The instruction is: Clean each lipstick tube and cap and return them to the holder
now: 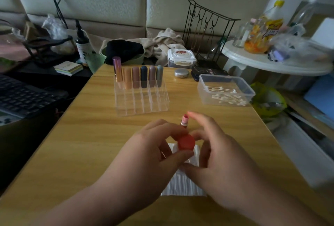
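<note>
Our left hand (151, 150) pinches the red cap (186, 141) between thumb and curled fingers, over the near middle of the wooden table (90, 135). The right hand (216, 157) sits right against it: index finger up, the others loosely curled by the cap's right side, thumb lying on the white tissue (182, 184) spread under both hands. We honestly can't tell if that hand is gripping anything. The uncapped lipstick tube (184, 121) pokes up just behind the cap, pink tip showing between our fingertips. We can't tell if it's held or standing on its own.

For room to move, there's a bare strip of wood between our fingers and the clear acrylic holder (142, 101). There's a wider open patch to the left, out to the table's slanted left edge. The holder's front rows are vacant, and six capped lipsticks (144, 78) stand upright along its back row. Over by the right edge sits a clear plastic box (200, 88) with cotton swabs (227, 97) inside, well apart from our hands.

At the far edge sit a silver compact (182, 73) and a wet-wipe tub (181, 58). A black wire rack (209, 32) stands behind them. A keyboard (23, 97) lies off the left side, lower down. A cluttered white round side table (253, 59) is on the right, and padded wall panels run across the back.
</note>
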A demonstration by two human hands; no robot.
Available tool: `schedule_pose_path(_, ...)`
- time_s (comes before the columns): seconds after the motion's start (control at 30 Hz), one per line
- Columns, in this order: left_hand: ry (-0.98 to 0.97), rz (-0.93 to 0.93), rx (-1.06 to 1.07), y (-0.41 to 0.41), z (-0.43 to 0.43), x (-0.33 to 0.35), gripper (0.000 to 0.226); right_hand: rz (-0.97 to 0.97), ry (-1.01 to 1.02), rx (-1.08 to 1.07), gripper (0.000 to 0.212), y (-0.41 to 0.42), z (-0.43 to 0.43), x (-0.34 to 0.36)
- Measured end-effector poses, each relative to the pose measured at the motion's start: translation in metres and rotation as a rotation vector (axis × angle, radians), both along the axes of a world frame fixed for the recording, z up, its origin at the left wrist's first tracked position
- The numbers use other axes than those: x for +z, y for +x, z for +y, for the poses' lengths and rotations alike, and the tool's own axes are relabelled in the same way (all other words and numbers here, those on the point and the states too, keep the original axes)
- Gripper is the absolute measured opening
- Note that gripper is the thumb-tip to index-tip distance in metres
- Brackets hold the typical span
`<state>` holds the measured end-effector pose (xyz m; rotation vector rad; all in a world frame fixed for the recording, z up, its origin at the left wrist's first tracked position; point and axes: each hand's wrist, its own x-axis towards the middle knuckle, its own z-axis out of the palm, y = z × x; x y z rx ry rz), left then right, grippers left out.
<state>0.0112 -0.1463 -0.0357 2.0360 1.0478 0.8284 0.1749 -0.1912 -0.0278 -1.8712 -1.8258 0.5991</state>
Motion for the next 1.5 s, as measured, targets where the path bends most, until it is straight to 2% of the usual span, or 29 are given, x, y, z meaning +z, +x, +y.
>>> schedule_pose_path(0.1,0.003,-0.023,0.050,-0.002,0.000,-0.004,0.026,0.067,0.006,0.002,0.088,0.002,0.002,-0.011)
schedule_pose_path(0.2,-0.052,-0.074,0.087,-0.004,0.002,-0.010,0.021,0.127,-0.028,-0.014,0.049,0.006,0.003,-0.016)
schedule_pose_path(0.3,-0.141,-0.132,0.083,-0.007,0.006,-0.013,0.025,0.179,-0.013,-0.021,0.034,0.011,0.003,-0.019)
schedule_pose_path(0.43,-0.018,-0.065,0.022,-0.008,0.008,-0.010,0.026,0.184,0.006,-0.021,0.036,0.015,0.004,-0.019)
schedule_pose_path(0.6,0.229,0.249,-0.144,-0.012,0.018,0.004,0.035,0.191,-0.026,-0.005,0.036,0.018,0.005,-0.023)
schedule_pose_path(0.77,0.353,0.395,-0.115,-0.011,0.023,0.006,0.024,0.148,-0.020,0.049,0.041,0.020,0.006,-0.025)
schedule_pose_path(1.07,0.316,0.357,0.038,-0.007,0.017,0.002,0.028,0.051,0.145,0.102,0.039,0.023,0.011,-0.026)
schedule_pose_path(1.23,0.235,0.320,0.036,-0.008,0.015,0.002,0.031,0.057,0.168,0.102,0.036,0.023,0.011,-0.031)
schedule_pose_path(1.4,0.159,0.264,-0.007,-0.009,0.016,0.004,0.018,0.069,0.165,0.079,0.038,0.023,0.011,-0.030)
schedule_pose_path(1.5,0.159,0.271,-0.063,-0.011,0.018,0.007,0.025,0.078,0.148,0.074,0.035,0.023,0.012,-0.029)
